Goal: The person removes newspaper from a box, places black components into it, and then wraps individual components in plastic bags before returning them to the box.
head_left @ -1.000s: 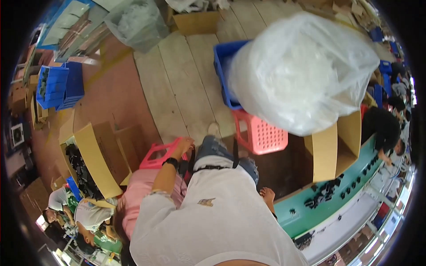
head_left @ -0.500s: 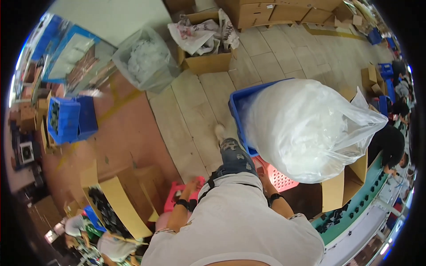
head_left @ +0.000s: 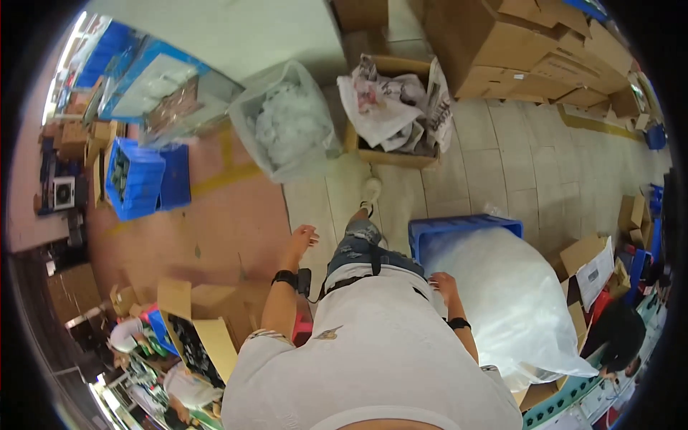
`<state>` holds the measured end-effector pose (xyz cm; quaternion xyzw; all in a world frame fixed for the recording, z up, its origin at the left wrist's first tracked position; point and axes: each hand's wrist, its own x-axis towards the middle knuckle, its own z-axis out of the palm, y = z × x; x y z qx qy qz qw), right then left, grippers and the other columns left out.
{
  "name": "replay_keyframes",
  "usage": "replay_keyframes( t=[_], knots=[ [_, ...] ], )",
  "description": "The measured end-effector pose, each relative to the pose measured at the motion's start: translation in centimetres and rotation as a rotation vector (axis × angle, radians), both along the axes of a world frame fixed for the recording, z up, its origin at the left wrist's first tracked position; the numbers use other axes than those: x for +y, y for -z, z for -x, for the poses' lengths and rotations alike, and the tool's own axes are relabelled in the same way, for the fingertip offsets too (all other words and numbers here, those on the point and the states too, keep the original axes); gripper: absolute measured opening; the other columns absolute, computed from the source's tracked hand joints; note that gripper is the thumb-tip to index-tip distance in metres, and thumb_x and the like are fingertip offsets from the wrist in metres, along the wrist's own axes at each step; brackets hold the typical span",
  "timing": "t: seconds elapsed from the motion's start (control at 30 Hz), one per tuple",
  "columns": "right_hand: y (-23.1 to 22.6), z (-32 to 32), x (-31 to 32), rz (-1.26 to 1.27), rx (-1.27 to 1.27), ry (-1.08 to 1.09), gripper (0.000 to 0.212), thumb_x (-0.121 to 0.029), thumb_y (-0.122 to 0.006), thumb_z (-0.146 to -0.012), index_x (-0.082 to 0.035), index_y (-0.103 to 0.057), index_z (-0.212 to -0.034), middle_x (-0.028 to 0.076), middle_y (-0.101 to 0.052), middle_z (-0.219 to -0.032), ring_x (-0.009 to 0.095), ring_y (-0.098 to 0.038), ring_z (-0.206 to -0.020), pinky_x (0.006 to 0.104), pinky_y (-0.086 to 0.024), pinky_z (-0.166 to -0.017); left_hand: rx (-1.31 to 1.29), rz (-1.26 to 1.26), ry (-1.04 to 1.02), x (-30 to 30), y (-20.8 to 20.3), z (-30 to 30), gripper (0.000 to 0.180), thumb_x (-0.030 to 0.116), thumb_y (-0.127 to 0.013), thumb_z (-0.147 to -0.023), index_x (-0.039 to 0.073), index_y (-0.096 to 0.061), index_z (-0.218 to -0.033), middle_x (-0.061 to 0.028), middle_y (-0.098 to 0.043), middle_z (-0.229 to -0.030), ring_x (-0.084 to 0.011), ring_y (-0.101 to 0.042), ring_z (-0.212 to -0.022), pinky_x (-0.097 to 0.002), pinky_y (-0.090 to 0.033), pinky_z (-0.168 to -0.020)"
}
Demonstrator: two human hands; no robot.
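My left hand (head_left: 304, 241) hangs out in front on the left, fingers stretched and holding nothing, over the floor. My right hand (head_left: 443, 285) is at my side, fingers loosely extended, nothing seen in it. Just right of it bulges a large, full white translucent plastic bag (head_left: 502, 308), resting in a blue plastic crate (head_left: 466, 228). I cannot tell whether the hand touches the bag. A black band sits on each wrist. Ahead of my feet stands an open cardboard box (head_left: 396, 155) with crumpled printed white plastic bags (head_left: 387, 104) in it.
Left of that box is a translucent bag (head_left: 287, 129) filled with clear plastic. Blue crates (head_left: 136, 183) stand farther left. Large stacked cartons (head_left: 530, 57) line the far right. A box of black parts (head_left: 197, 344) is at lower left. Other people (head_left: 620, 333) work along both sides.
I have stepped forward: the box and bags ahead are nearer, and the big bag has shifted back beside me. My left hand has moved forward from beside the pink stool.
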<state>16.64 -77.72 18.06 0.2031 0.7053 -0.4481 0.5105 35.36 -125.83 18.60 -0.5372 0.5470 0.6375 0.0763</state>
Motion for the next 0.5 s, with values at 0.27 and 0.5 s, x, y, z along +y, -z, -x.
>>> replay_keyframes(
  t=[0.27, 0.5],
  knots=[
    [3.3, 5.8, -2.0, 0.073, 0.485, -0.044, 0.019, -0.021, -0.06, -0.087, -0.005, -0.067, -0.094, 0.004, -0.066, -0.08, 0.012, -0.06, -0.067, 0.0269, -0.047, -0.06, -0.307, -0.214, 0.522, -8.4, 5.8, 20.2, 0.034, 0.026, -0.049, -0.092, 0.003, -0.055, -0.116, -0.017, -0.068, -0.098, -0.0257, -0.067, -0.08, -0.0381, -0.052, -0.063],
    [-2.2, 12.8, -4.5, -0.108, 0.175, 0.932, 0.022, -0.024, -0.061, -0.083, -0.004, -0.068, -0.089, 0.003, -0.062, -0.07, 0.013, -0.058, -0.061, 0.0289, -0.047, -0.056, -0.386, -0.124, 1.038, -6.1, 3.9, 44.7, 0.036, 0.032, -0.049, -0.093, 0.006, -0.057, -0.117, -0.0121, -0.068, -0.097, -0.0238, -0.067, -0.08, -0.0357, -0.052, -0.068]
  ],
)
